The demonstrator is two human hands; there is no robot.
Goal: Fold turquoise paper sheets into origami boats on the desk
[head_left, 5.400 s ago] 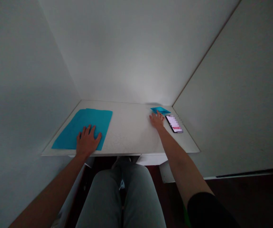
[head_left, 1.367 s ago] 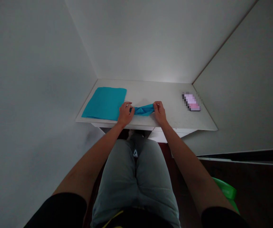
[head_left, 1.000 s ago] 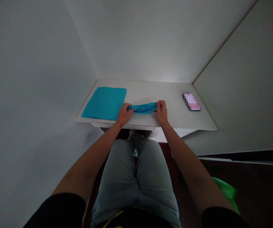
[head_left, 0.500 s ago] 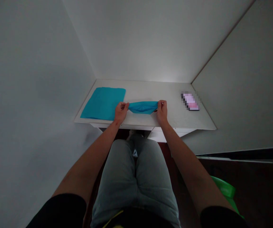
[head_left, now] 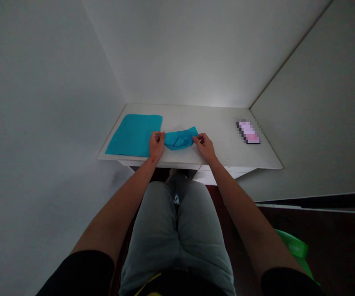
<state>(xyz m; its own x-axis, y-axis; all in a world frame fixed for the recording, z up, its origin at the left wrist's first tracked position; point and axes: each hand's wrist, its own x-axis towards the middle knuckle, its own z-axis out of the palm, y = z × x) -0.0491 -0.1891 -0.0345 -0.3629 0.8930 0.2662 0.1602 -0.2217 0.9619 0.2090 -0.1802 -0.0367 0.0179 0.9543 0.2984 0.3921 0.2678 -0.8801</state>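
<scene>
Head view, looking fwd & down: a person sits at a white tabletop (head_left: pixel 220 123), both bare hands on a folded blue paper (head_left: pixel 179 140). The paper lies crosswise betw. the hands, near the middle of the tabletop & toward its near edge; can't tell if it's resting or slightly lifted. It has a creased, pocket-like fold on its near side, & its far R corner sticks up.

The left hand (head_left: pixel 156 144) pinches the paper's L end, thumb to fingers. The right hand (head_left: pixel 205 146) pinches its R end w/ the fingertips, just below the raised corner.

To the L, a flat blue sheet (head_left: pixel 131 133), poss. a stack, lies partly behind the left hand; can't tell if they touch. Far R: a phone (head_left: pixel 247 131), screen lit, partly pixelated. Near R, below the tabletop: a green object (head_left: pixel 293 244), partly hidden by the arm. Grey jeans (head_left: pixel 177 230) at near centre.

For neat handling, prob. best to keep the L end steady, work the R end w/ light fingertips, line up edges before pressing any crease, & avoid pulling hard, as thin paper may tear.
</scene>
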